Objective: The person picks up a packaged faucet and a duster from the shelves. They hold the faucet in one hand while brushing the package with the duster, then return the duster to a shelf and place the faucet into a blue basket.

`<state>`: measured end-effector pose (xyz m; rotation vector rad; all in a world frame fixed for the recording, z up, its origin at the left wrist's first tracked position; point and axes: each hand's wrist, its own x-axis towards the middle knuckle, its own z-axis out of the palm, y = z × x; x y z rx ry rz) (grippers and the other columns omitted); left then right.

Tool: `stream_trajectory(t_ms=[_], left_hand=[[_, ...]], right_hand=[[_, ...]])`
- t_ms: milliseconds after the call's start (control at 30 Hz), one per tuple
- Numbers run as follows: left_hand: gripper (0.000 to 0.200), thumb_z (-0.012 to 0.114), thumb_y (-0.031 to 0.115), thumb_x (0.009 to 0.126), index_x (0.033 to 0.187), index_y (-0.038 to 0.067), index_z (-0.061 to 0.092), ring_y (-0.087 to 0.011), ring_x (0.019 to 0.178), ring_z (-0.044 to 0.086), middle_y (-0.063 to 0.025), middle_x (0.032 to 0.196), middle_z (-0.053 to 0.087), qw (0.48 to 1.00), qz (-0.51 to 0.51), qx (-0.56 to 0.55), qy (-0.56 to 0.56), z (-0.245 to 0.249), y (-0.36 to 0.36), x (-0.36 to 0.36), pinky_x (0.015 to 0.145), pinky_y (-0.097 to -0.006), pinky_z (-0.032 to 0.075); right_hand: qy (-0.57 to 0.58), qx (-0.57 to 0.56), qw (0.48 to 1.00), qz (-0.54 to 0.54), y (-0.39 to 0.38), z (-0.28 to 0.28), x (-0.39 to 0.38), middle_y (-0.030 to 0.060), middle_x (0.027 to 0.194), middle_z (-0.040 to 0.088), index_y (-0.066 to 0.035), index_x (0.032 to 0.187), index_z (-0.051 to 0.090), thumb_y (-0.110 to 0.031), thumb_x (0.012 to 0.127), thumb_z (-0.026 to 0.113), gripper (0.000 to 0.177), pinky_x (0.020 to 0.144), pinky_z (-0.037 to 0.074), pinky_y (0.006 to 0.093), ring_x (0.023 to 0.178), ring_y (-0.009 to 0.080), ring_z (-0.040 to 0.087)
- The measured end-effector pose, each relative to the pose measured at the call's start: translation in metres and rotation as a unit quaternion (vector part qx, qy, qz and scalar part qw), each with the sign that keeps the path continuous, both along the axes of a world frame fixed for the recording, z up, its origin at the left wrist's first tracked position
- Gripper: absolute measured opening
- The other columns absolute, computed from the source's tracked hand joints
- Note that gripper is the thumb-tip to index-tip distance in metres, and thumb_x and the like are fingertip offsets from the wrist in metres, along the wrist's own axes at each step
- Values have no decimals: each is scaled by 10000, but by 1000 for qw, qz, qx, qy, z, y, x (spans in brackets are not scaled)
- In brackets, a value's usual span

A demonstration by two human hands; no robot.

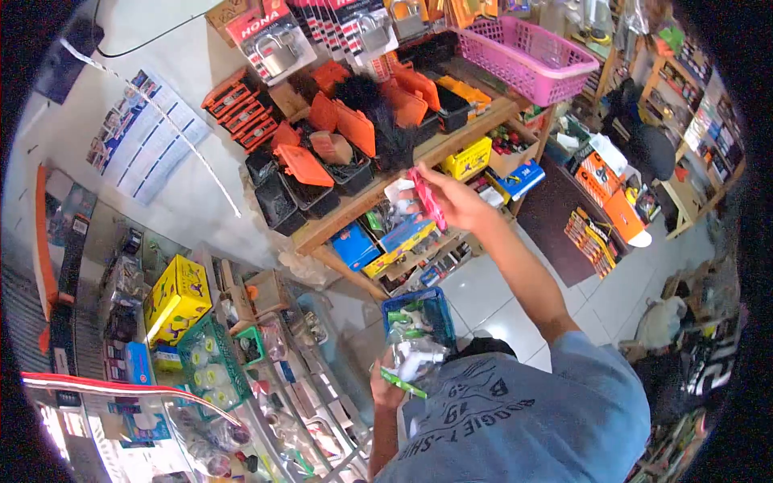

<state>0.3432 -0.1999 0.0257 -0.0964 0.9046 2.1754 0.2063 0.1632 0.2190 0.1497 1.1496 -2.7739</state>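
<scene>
A slim pink packet (427,200) is held tilted by the shelf (451,145); a clear green-strip bag (407,364) is held low beside a blue basket (439,299).

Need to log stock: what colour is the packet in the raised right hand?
Pink packet in the right hand; head view.

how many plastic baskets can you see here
3: a pink basket atop the wooden shelf, a blue basket just above the left hand, a green basket at lower left. More may be hidden.

One pink basket (527,56), one blue basket (436,297), one left hand (386,392), one right hand (456,201).
</scene>
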Motion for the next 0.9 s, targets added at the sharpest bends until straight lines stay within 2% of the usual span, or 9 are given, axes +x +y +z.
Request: stream_trajectory(t_ms=[133, 333, 433, 500, 567, 600, 667, 733, 900], left_hand=[[519, 453, 351, 946, 1345, 23, 394, -340, 1185, 503, -188, 1298, 484, 992, 71, 53, -95, 23, 25, 16, 938, -541, 473], [446, 363, 266, 969, 1339, 26, 433, -356, 1168, 518, -136, 1341, 490, 957, 231, 166, -59, 34, 60, 9, 943, -623, 395], [561, 618, 166, 856, 1353, 1, 417, -199, 1050, 590, -90, 1176, 621, 924, 280, -187, 181, 48, 78, -3, 980, -383, 439], [547, 597, 242, 864, 1342, 26, 439, -219, 1044, 598, -69, 1151, 635, 784, 265, -453, 332, 29, 82, -9, 985, -439, 427], [503, 514, 342, 893, 1312, 65, 485, -268, 1067, 594, -56, 1131, 644, 915, 352, -146, 133, 35, 91, -23, 982, -532, 406], [495, 477, 381, 899, 1293, 82, 510, -289, 1078, 590, -50, 1118, 650, 915, 373, 145, -57, 39, 93, -27, 975, -567, 398], [419, 416, 311, 878, 1164, 54, 584, -311, 1083, 568, -124, 1141, 621, 917, 281, 282, 18, 17, 89, -31, 954, -521, 422], [415, 442, 294, 858, 1153, 52, 603, -300, 1036, 594, -117, 1112, 637, 927, 353, 120, -25, 59, 117, -35, 938, -488, 443], [526, 396, 251, 862, 1346, 55, 455, -262, 1138, 548, -116, 1241, 581, 934, 312, 170, 29, 65, 142, -17, 1008, -441, 408]], right_hand=[[52, -11, 999, 1, 7, -6, -15, 55, 902, 620, -102, 1206, 503, -290, 937, 549, 332, 564, 502, 301, 646, 151, 590], [36, 129, 989, -60, 5, -3, 63, 48, 796, 591, -69, 1158, 500, -114, 857, 606, 322, 417, 404, 213, 498, 86, 503], [17, 244, 964, -110, 11, -24, 124, 11, 720, 546, -71, 1012, 514, -212, 921, 555, 173, 397, 333, 196, 460, 53, 428], [-57, 304, 945, -105, 16, -41, 169, -7, 675, 523, -79, 897, 510, -288, 958, 508, 218, 412, 323, 191, 488, 41, 421], [-82, 332, 939, -39, 22, -75, 214, -22, 643, 503, -89, 816, 517, -324, 969, 487, 282, 433, 325, 202, 519, 42, 426], [-75, 333, 940, -2, 26, -103, 237, -30, 642, 498, -91, 770, 534, -314, 962, 509, 296, 464, 324, 212, 541, 42, 414], [-1, 468, 875, 120, 40, -131, 269, -61, 657, 502, -38, 921, 625, -225, 952, 537, 209, 504, 338, 193, 579, 20, 427], [-12, 466, 880, 91, 33, -121, 286, -52, 672, 508, -25, 1121, 636, -185, 946, 546, 253, 514, 337, 205, 594, 27, 425], [-26, 417, 901, 115, 57, -118, 292, -24, 656, 526, -48, 1216, 602, -170, 918, 595, 322, 540, 385, 224, 601, 48, 453]])
